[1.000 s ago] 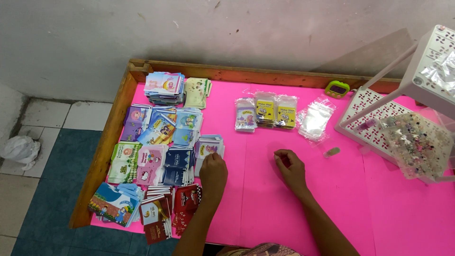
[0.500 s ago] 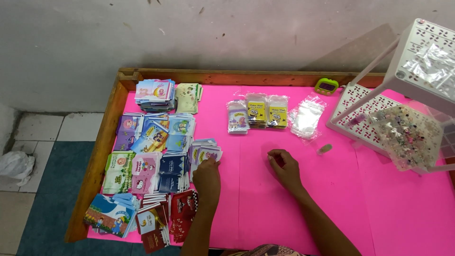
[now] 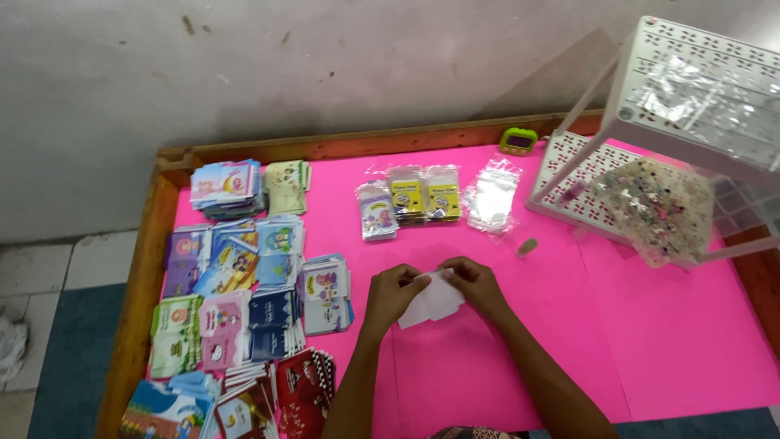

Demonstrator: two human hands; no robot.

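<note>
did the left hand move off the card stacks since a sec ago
Yes. The left hand has shifted right, away from the colourful card stacks, and now meets the right hand on a small white paper piece over the pink table.

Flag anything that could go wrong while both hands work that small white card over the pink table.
The white card is pinched only at its top edge by the left hand and right hand, so it might crease or slip. The left forearm sits close to the fanned red packets and could nudge them.
</note>
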